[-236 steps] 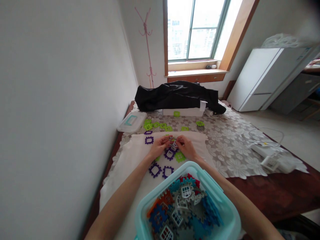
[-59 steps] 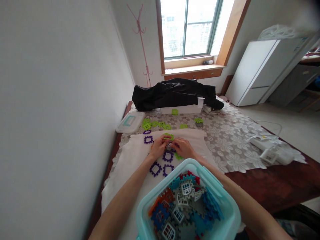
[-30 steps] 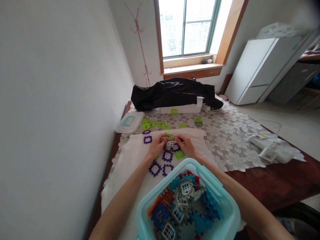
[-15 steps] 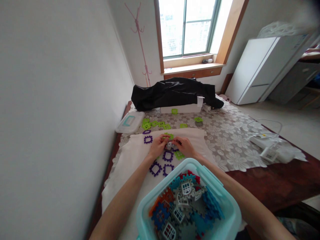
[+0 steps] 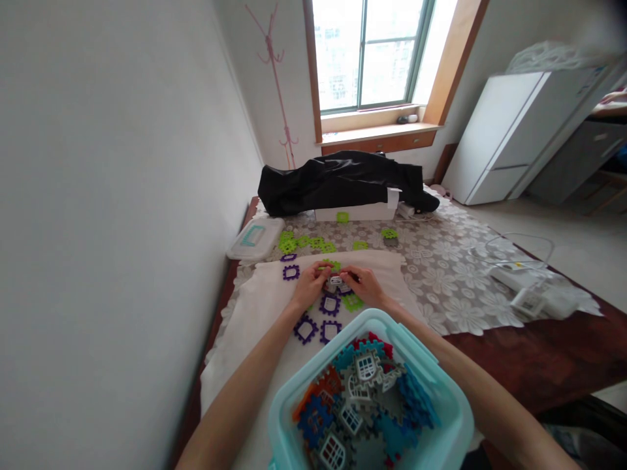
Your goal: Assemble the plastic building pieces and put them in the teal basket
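1. Two bare hands are working at the middle of the white cloth [image 5: 264, 326]: my left hand [image 5: 309, 285] and my right hand [image 5: 365, 287].
2. Fingers of both hands are closed narrowly on a small grey window tile [image 5: 335, 282], held between them just above the cloth.
3. Purple frame tiles [image 5: 330, 304] lie just nearer me, and a green tile [image 5: 353, 301] lies just right of them.
4. A teal plastic box [image 5: 414, 352] sits at the near end, between my forearms, filled with mixed coloured tiles [image 5: 365, 391].
5. More green tiles [image 5: 288, 244] lie farther away, on the lace cloth [image 5: 455, 287].
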Demonstrator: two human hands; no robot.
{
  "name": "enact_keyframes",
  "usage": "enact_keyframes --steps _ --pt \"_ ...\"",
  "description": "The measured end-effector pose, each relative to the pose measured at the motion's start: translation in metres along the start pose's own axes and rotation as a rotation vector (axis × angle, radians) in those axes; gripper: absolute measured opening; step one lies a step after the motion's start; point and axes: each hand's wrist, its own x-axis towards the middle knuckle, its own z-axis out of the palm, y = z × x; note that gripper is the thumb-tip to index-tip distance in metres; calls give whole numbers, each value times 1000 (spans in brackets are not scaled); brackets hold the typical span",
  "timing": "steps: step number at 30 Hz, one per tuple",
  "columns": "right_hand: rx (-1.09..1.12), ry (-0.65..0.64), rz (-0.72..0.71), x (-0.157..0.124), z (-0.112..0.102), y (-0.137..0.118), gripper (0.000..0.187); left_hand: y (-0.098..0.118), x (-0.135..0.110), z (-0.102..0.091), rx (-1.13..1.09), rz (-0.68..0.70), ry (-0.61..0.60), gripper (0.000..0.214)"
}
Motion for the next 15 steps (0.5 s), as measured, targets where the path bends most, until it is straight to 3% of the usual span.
enact_keyframes --steps 7,12,15 --pt "37 13 21 1 2 3 30 -1 -1 0 -7 6 -8 51" --pt "31 44 34 2 4 7 40 -4 0 -1 -10 22 -63 52" --pt "-11 6 45 4 2 6 28 -3 0 0 -16 22 -61 54"
